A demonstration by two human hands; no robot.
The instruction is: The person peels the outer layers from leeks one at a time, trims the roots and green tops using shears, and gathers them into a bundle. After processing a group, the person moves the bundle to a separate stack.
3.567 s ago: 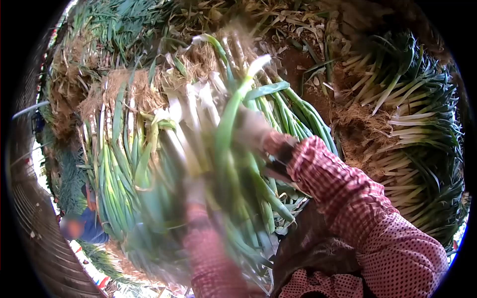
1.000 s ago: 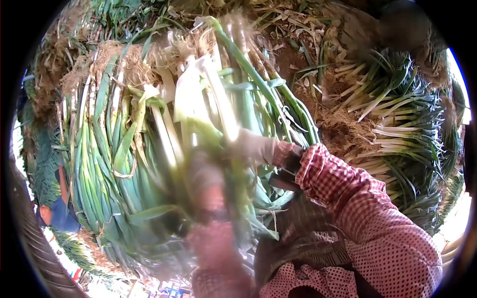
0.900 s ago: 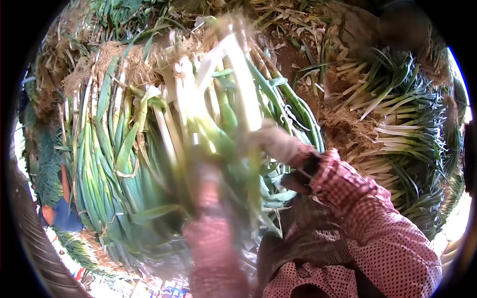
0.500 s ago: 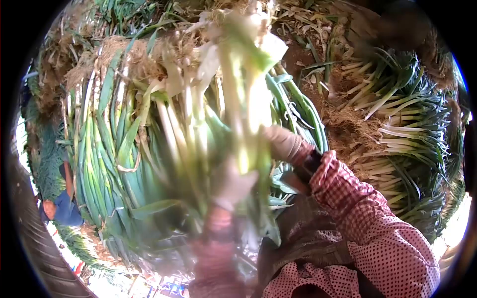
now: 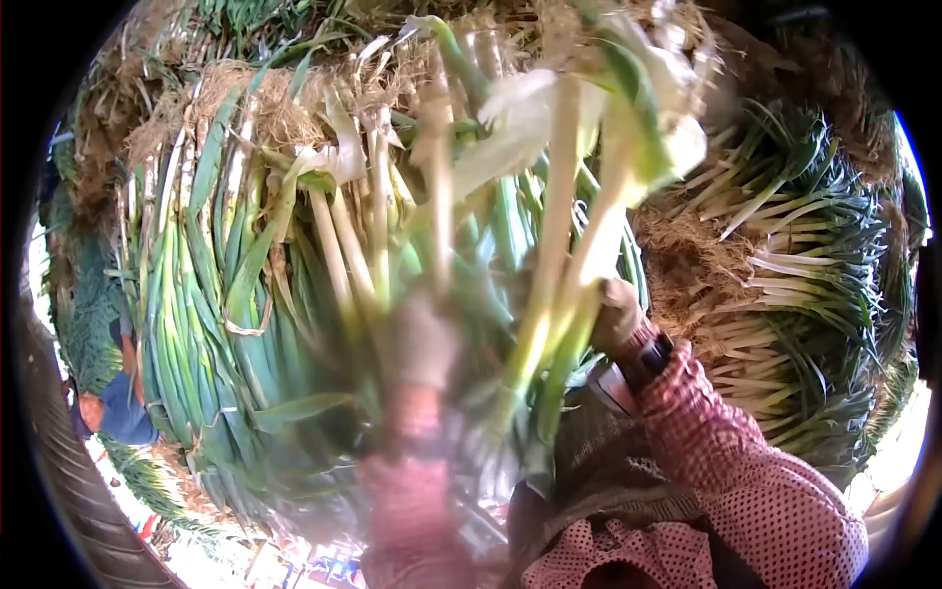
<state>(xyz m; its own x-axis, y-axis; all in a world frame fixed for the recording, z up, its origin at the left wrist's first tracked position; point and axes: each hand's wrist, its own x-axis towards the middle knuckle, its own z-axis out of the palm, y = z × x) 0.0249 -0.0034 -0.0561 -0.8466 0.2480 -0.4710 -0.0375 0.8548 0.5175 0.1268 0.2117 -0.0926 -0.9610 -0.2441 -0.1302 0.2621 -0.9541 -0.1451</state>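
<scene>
My right hand (image 5: pixel 616 316), gloved and closed, grips a bundle of long green onions (image 5: pixel 559 226) whose pale stems and rooty ends point up and lean right. The gloved left hand (image 5: pixel 422 344) is smeared by motion in the middle of the view, at the lower part of a single pale stalk (image 5: pixel 441 196); its fingers cannot be made out. Behind and to the left of my hands lies a broad pile of green onions (image 5: pixel 186 285), roots up and leaves down.
More onions (image 5: pixel 785 265) lie stacked at the right, roots facing the brown root litter (image 5: pixel 687 265). At the lower left, another person (image 5: pixel 128 407) in blue is partly visible. A dark ribbed surface (image 5: pixel 74 461) curves along the left edge.
The held bundle has moved right and spread apart from the pile. My left hand has shifted slightly left, away from the bundle, and my right hand has moved a little right and down.
</scene>
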